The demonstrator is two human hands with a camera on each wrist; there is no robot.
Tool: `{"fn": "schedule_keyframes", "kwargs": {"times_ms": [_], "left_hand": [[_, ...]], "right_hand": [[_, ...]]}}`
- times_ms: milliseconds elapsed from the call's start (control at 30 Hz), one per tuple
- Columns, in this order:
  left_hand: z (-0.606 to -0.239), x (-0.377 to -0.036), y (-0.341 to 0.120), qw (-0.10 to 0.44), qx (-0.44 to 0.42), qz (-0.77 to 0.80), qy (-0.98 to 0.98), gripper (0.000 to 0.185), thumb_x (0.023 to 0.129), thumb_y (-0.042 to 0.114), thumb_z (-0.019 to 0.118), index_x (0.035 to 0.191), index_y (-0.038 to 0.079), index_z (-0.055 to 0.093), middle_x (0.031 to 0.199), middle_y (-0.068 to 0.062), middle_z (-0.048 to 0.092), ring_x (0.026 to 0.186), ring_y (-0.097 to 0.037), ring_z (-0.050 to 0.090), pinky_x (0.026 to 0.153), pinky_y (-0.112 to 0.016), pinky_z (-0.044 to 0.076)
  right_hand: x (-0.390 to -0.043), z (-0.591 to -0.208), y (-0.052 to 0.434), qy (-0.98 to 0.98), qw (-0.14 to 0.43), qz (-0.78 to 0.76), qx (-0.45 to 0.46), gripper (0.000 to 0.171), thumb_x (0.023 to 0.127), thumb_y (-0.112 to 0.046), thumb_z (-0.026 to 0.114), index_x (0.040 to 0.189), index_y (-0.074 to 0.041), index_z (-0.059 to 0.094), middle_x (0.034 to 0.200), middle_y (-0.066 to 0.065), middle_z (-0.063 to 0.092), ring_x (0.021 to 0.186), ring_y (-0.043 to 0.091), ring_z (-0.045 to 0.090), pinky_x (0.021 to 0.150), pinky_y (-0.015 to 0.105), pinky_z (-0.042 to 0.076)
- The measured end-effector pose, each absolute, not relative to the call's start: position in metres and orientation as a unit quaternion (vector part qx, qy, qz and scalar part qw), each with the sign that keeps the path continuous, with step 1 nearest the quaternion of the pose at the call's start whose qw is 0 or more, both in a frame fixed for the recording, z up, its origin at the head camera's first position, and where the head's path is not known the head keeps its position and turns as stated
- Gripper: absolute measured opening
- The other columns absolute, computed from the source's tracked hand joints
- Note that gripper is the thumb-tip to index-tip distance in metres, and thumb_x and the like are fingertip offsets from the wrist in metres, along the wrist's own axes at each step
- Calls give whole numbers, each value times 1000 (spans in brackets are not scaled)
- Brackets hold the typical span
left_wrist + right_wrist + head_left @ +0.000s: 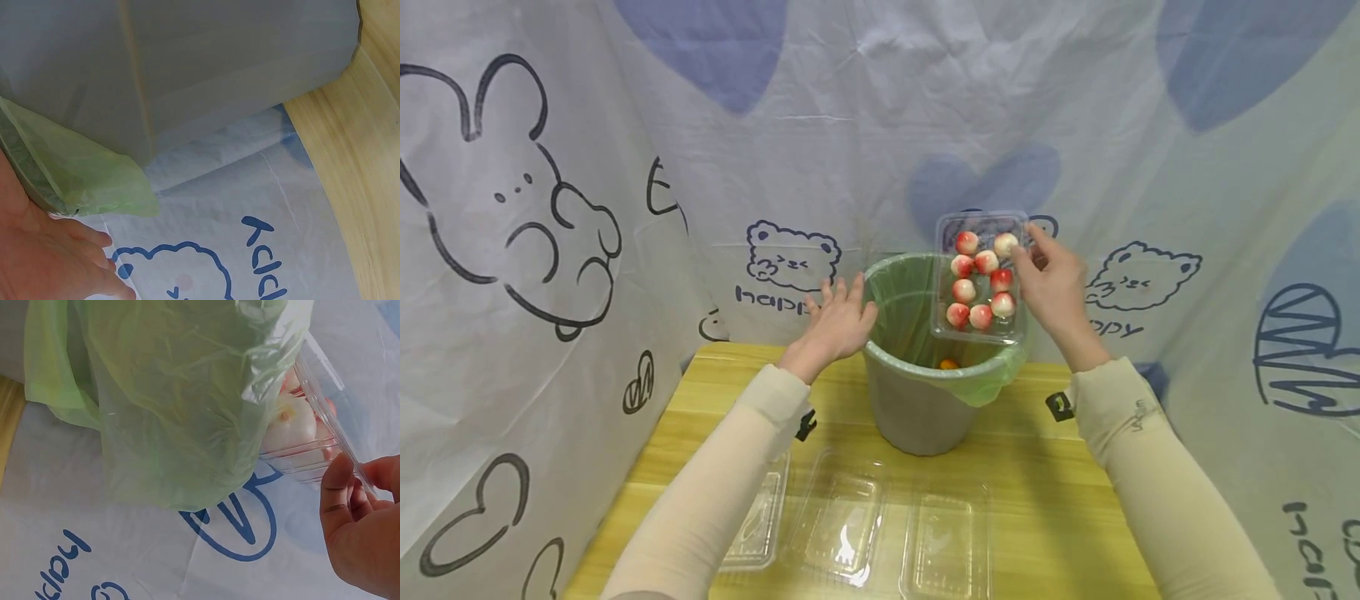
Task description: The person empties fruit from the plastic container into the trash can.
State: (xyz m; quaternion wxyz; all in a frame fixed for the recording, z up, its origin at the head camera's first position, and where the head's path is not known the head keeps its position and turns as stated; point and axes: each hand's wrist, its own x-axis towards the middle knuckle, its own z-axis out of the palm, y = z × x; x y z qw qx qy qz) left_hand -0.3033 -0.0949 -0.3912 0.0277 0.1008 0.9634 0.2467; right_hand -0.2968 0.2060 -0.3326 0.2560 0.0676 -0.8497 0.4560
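Observation:
My right hand (1054, 279) pinches the edge of a clear plastic box (942, 292) over the bin's right side. Several small red-and-white round fruits (986, 262) sit in the box, which is tilted toward the camera in the head view. In the right wrist view, thumb and fingers grip the box's rim (340, 434), with pale fruit (290, 422) behind its wall. My left hand (841, 321) rests at the left rim of the grey bin (917, 412), fingers spread. A green liner bag (985, 385) folds over the rim, and an orange round thing (950, 364) shows inside.
On the wooden table (1037, 492) in front of the bin lie clear plastic containers: one at left (760, 517), one in the middle (841, 521) and one at right (947, 542). Printed cloth (865, 125) hangs behind and on both sides.

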Motion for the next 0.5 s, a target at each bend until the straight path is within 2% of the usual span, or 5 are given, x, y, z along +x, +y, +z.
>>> {"fn": "schedule_keyframes", "kwargs": {"times_ms": [200, 400, 500], "left_hand": [[-391, -304, -95, 26, 101, 250, 963, 70, 111, 43, 24, 170, 9, 8, 174, -29, 3, 161, -50, -12, 126, -73, -14], [-391, -303, -95, 26, 99, 251, 963, 70, 111, 43, 24, 170, 10, 7, 174, -29, 5, 161, -49, -11, 127, -72, -14], [-392, -303, -94, 23, 99, 251, 963, 69, 111, 42, 24, 170, 9, 8, 174, -30, 6, 161, -49, -11, 127, -72, -14]], "right_hand": [[-298, -333, 204, -847, 281, 446, 70, 46, 105, -20, 64, 148, -7, 60, 91, 18, 68, 56, -6, 48, 47, 11, 42], [-300, -331, 201, -848, 298, 434, 63, 48, 104, -21, 65, 150, -11, 59, 101, 22, 71, 77, 8, 54, 60, 9, 42], [-300, -331, 201, -846, 297, 439, 62, 47, 104, -21, 65, 151, -13, 59, 106, 23, 72, 82, 13, 58, 65, 9, 44]]}}
